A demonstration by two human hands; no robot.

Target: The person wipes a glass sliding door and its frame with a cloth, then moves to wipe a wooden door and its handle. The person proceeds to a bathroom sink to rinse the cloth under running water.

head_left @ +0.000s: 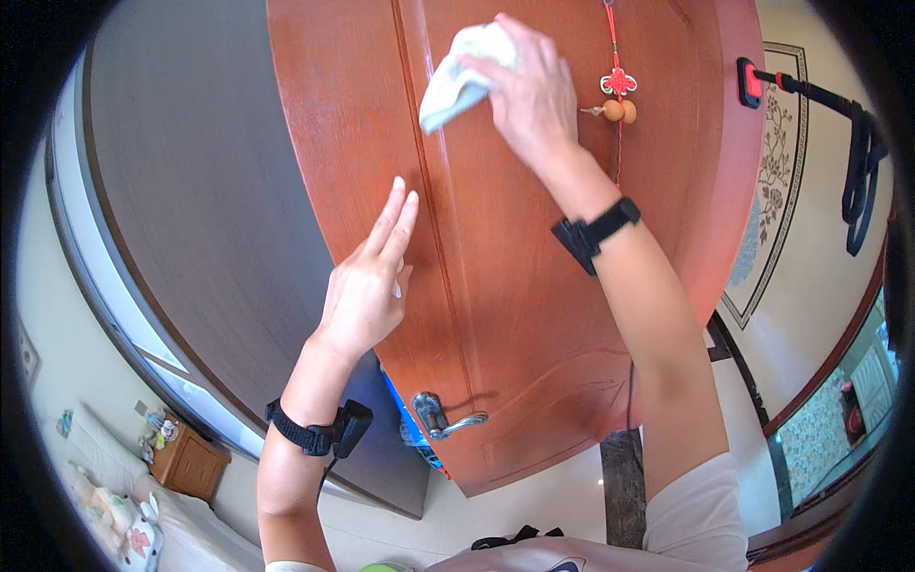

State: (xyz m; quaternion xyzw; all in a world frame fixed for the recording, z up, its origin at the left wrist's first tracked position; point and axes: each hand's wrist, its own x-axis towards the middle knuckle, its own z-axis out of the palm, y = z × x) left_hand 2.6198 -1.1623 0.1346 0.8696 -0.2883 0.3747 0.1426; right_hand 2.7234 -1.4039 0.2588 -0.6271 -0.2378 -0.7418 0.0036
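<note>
A reddish-brown wooden door stands before me. My right hand holds a folded white cloth against or close to its upper panel, left of a hanging red knotted cord with wooden beads. Lower and to the left, my left hand is raised near the door's edge, two fingers extended and the others curled. Something small and white shows by its curled fingers, too little to name. The metal door handle lies below the left hand.
A dark wardrobe-like panel stands at the left, with a wooden nightstand and a bed with plush toys beyond. A black pole with a strap juts in at the right, by the door's edge.
</note>
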